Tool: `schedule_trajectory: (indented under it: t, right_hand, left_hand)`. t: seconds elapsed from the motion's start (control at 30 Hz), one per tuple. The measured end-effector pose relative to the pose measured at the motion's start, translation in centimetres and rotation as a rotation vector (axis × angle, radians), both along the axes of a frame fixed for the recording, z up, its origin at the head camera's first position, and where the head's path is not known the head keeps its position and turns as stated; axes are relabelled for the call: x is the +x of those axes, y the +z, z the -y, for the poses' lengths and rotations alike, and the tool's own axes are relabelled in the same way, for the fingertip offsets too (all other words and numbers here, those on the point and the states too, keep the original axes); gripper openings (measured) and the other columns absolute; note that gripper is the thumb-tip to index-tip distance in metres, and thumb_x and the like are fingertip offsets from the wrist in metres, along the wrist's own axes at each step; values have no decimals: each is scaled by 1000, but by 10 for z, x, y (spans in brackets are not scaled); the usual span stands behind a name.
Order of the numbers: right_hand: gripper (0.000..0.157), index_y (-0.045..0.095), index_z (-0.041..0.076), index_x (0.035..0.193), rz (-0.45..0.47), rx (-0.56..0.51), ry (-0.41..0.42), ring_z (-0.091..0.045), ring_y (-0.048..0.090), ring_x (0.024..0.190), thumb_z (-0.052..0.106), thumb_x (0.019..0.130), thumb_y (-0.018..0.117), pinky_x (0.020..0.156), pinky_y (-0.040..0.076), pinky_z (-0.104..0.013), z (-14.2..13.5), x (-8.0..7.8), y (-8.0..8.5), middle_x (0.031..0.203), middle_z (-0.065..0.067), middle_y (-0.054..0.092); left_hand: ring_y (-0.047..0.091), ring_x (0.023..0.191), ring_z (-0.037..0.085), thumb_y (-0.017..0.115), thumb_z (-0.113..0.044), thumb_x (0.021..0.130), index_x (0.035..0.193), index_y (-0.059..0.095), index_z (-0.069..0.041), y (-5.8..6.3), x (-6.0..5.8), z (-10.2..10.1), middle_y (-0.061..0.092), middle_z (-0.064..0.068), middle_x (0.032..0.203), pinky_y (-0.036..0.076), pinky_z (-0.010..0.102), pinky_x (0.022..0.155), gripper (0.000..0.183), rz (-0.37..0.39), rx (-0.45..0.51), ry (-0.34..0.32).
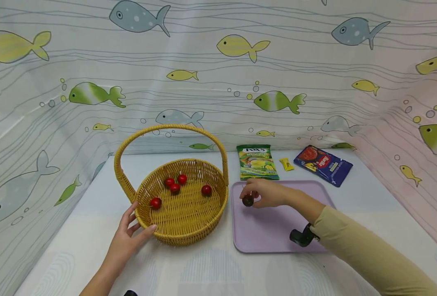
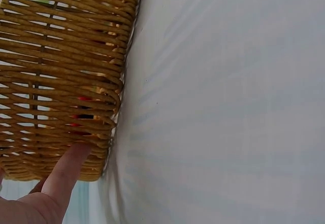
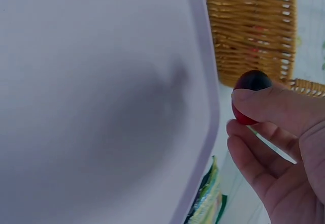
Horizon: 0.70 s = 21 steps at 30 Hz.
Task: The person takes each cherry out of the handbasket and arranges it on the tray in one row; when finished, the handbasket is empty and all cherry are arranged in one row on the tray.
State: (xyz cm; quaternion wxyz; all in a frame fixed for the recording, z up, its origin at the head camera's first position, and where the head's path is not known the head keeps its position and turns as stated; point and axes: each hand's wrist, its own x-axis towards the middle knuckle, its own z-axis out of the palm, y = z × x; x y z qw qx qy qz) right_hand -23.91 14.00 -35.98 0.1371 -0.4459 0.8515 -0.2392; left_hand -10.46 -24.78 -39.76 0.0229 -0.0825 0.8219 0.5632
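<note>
A dark red cherry is pinched between the thumb and fingers of my right hand, over the left part of the lilac tray. The right wrist view shows this cherry as red below and nearly black on top. My left hand touches the near left side of the yellow wicker basket, its fingers spread and fairly straight. In the left wrist view one finger lies against the woven outer wall. Several red cherries sit inside the basket, one cherry apart on the right.
Behind the tray lie a green Fox's candy bag, a small yellow wrapped sweet and a dark blue Barilla pouch. A tall arched handle rises over the basket. Fish-patterned cloth walls the table's back and sides.
</note>
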Motion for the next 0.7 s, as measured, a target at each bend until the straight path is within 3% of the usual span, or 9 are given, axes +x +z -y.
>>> schedule_trajectory:
  t: [0.37,0.7]
  right_hand:
    - [33,67,7,106,41,-2,-10,-19,54,81,-4,75,70,71,46,-27,-1,-10,-29,92,0,55]
    - [34,67,9,106,87,18,20,-14,52,80,0,74,74,71,45,-26,3,-5,-37,92,1,55]
  left_hand:
    - [28,131,41,65,-27,89,151,1,-26,-1,0,0,12,22,148,34,52,96,89,-25,4,-11]
    - [31,129,41,65,-26,89,151,3,-25,-1,1,0,14,21,148,37,47,94,88,-41,-8,-7]
